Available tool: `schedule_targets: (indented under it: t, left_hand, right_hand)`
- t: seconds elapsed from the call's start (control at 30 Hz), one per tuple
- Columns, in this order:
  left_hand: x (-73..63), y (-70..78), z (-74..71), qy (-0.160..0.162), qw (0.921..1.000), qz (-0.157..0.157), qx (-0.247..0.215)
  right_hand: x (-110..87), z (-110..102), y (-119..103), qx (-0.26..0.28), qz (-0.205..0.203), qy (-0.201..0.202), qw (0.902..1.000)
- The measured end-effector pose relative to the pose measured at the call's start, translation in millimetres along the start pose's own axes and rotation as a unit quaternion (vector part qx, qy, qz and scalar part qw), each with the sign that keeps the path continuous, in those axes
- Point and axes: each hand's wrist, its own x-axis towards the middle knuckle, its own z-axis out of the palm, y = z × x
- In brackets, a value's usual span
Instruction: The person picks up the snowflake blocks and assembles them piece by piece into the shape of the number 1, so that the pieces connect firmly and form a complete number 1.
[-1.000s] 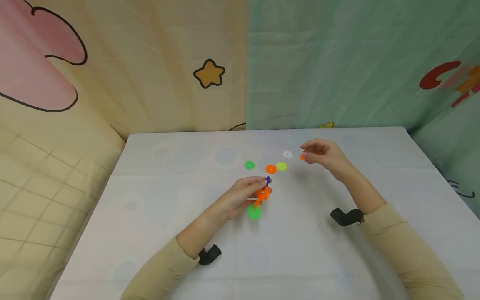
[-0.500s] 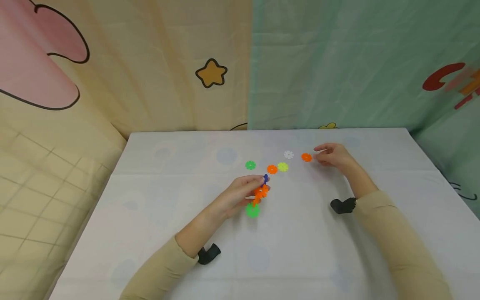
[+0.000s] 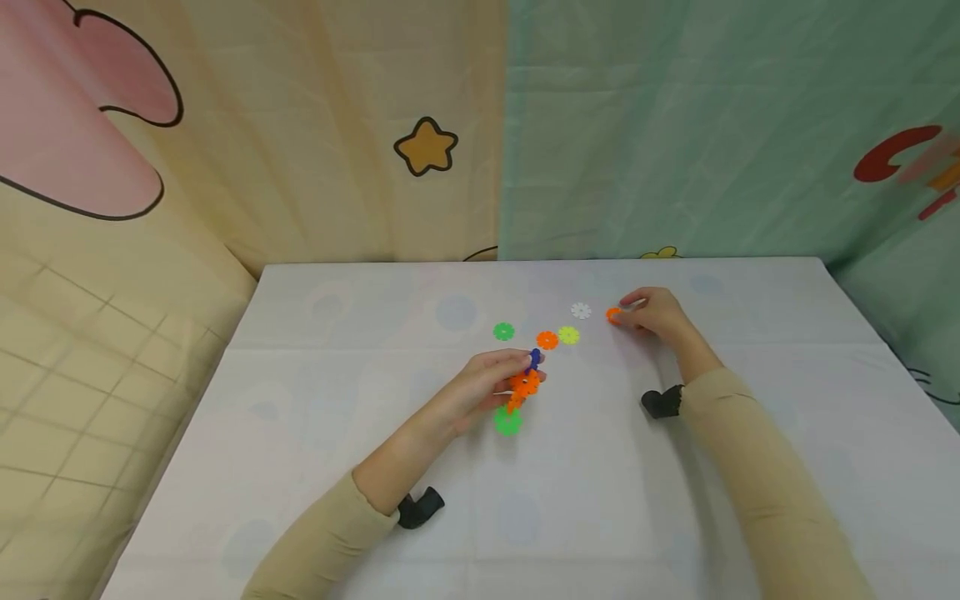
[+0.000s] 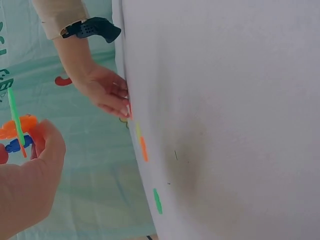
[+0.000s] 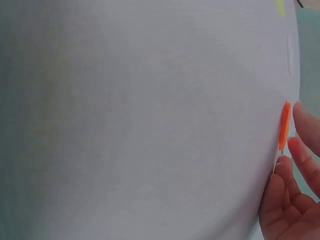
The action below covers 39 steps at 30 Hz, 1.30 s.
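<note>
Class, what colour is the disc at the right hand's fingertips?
Orange; the right wrist view shows the disc best.

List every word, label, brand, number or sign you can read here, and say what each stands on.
"C"-like red mark on the green curtain: maybe a letter, maybe part of a drawing.
Dark green marks on the curtain, left edge of the left wrist view: cut off, unreadable.
Flower discs and tablecloth: no text I can see.
</note>
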Motion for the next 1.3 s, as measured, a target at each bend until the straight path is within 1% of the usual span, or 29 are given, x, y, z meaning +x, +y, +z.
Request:
schedule_targets:
  t: [0.17, 0.33, 0.47, 0.6, 0.77, 0.87, 1.0, 1.17, 1.3]
  left_hand:
    - [0.8, 1.4, 0.8, 0.006, 1.0, 0.002, -0.004]
    - [0.5, 1.7, -0.9, 0.005, 0.9999, 0.009, 0.003]
    - [-0.6, 1.1, -3.1, 0.005, 0.9998, 0.017, 0.002]
    - [-0.9, 0.2, -3.6, 0.001, 0.9998, 0.018, -0.007]
    - [0.1, -3.0, -4.1, 0.003, 0.9998, 0.017, -0.007]
    - [-0.4, -4.5, -4.8, 0.002, 0.9998, 0.021, -0.006]
    - [-0.5, -5.5, -4.6, 0.001, 0.9997, 0.025, -0.002]
    - [-0.1, -4.8, -2.8, 0.005, 0.9997, 0.023, 0.001]
    - [0.0, -5.3, -2.4, 0.001, 0.9997, 0.022, 0.003]
  right_hand:
    - [2.3, 3, -1, -0.028, -0.001, 0.003, 0.9996]
    - [2.9, 3, -2, -0.028, -0.008, -0.001, 0.9996]
    - [1.4, 1, -3, -0.003, -0.006, -0.016, 0.9998]
    - [-2.4, 0, -3, 0.046, -0.002, -0.046, 0.9979]
    - [-12.5, -2, -6, 0.111, -0.016, -0.09, 0.9897]
    - [-21.7, -2, -12, 0.137, -0.036, -0.118, 0.9829]
    - [-35.7, -1, -22, 0.153, -0.063, -0.147, 0.9753]
    - [-53.2, 3, -36, 0.16, -0.094, -0.165, 0.9688]
    - [-64.9, 8, -47, 0.155, -0.123, -0.174, 0.9646]
